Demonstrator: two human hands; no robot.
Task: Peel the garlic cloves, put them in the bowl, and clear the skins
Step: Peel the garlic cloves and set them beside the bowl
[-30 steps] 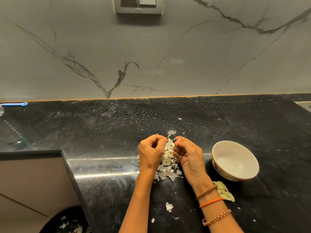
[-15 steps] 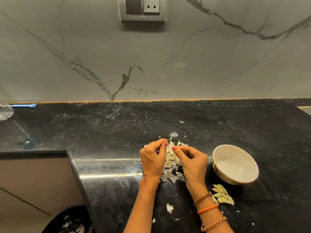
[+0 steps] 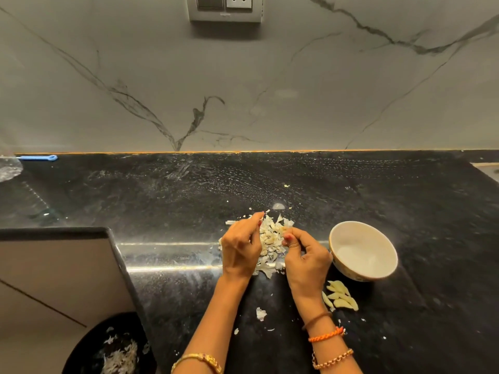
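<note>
A heap of pale garlic skins (image 3: 270, 238) lies on the black counter. My left hand (image 3: 240, 247) rests on its left side, fingers curved against the skins. My right hand (image 3: 305, 255) is on the right side with fingers curled, its fingertips in the skins; whether it pinches any is not clear. Several peeled garlic cloves (image 3: 340, 295) lie on the counter beside my right wrist. A white bowl (image 3: 337, 238) stands empty just right of my right hand. Loose skin scraps (image 3: 260, 313) lie nearer to me.
A dark bin (image 3: 89, 338) holding skins sits below the counter at lower left, beside a cabinet panel (image 3: 59, 271). A blue object (image 3: 37, 157) lies at the back left by the marble wall. A wall socket (image 3: 225, 8) is above.
My hands have drawn a little closer to me around the skin heap, and the right fingertips dipped lower into it. The camera tilted, so everything sits lower in view.
</note>
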